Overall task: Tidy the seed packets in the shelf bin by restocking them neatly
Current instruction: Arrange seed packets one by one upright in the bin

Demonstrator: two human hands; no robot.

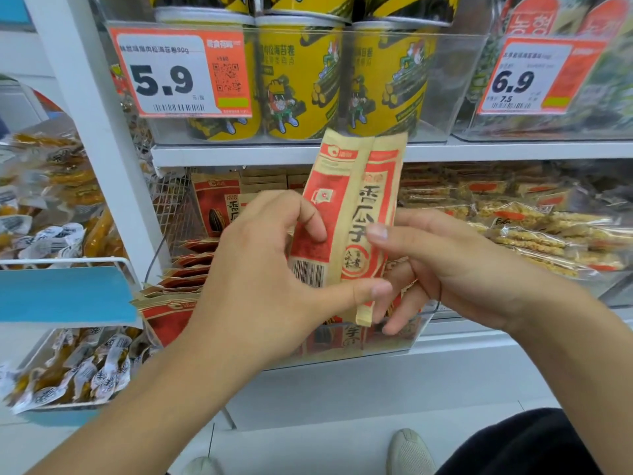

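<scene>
Head view: your packets (346, 214), two kraft-and-red ones held upright together, sit in front of the bin (394, 341), above more packets stacked inside it. Your left hand (270, 265) pinches them, thumb under, fingers curled over the edge; your right hand (442, 265) pinches the other side.

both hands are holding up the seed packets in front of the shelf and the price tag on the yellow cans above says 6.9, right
Not quite. In the head view both the left hand and right hand hold the seed packets, but the price tag on the yellow cans reads 5.9, not 6.9.
</scene>
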